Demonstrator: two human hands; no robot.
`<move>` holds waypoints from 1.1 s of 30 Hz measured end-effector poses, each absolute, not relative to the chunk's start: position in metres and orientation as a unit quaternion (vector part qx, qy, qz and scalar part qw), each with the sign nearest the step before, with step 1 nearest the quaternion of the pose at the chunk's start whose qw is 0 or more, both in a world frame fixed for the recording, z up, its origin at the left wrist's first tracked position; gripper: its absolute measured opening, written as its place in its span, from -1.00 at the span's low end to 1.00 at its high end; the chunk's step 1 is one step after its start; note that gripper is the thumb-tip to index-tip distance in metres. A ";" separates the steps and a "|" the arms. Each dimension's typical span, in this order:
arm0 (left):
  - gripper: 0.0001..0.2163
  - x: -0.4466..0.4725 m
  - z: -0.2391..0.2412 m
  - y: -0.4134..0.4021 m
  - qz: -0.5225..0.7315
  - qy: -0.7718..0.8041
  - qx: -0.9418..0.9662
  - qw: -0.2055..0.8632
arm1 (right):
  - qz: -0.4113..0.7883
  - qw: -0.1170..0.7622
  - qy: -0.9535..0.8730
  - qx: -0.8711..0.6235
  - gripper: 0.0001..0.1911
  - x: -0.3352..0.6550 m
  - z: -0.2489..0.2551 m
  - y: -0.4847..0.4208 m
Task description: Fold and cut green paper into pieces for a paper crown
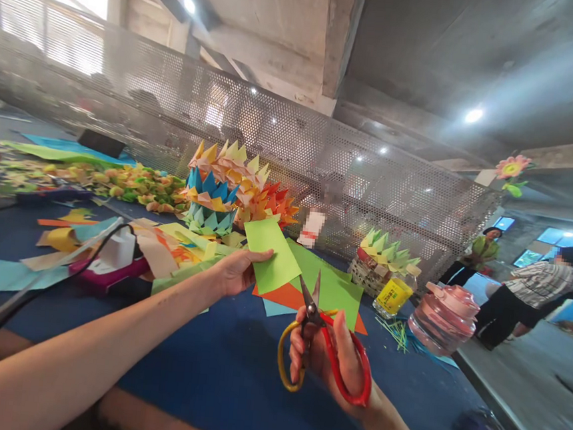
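My left hand (235,272) pinches a light green paper sheet (271,254) by its lower left edge and holds it up above the blue table. My right hand (330,361) grips a pair of scissors (324,342) with one yellow and one red handle. The blades are open and point up, just below and right of the sheet. More green and orange sheets (331,287) lie flat on the table behind the scissors.
Folded paper crowns (229,186) stand behind the sheet, with paper scraps (113,247) to the left. A basket of green folded pieces (381,260), a yellow bottle (394,295) and a pink jar (442,318) sit at right. A mesh fence (322,151) backs the table. People stand far right.
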State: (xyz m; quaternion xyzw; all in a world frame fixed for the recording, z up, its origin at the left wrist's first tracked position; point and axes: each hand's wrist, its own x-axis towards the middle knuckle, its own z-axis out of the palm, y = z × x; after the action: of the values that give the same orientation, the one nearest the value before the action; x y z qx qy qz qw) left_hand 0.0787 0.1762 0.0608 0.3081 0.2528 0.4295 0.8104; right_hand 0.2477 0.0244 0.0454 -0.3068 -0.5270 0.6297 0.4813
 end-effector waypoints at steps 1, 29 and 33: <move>-0.88 0.078 0.061 0.176 0.429 0.248 0.312 0.811 | 0.629 0.482 -0.527 -0.307 -0.42 0.248 0.045 0.024; -0.66 0.088 0.051 0.151 0.365 0.156 0.386 0.833 | 0.614 0.502 -0.527 -0.304 -0.45 0.237 0.049 0.023; -0.66 0.085 0.054 0.149 0.342 0.138 0.410 0.834 | 0.608 0.505 -0.525 -0.317 -0.45 0.237 0.049 0.024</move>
State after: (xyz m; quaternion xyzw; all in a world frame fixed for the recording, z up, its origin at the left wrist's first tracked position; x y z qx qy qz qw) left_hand 0.0853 0.1494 0.0535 0.4104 0.1381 0.3423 0.8338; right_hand 0.2368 0.0236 0.0490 -0.3171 -0.5251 0.6076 0.5045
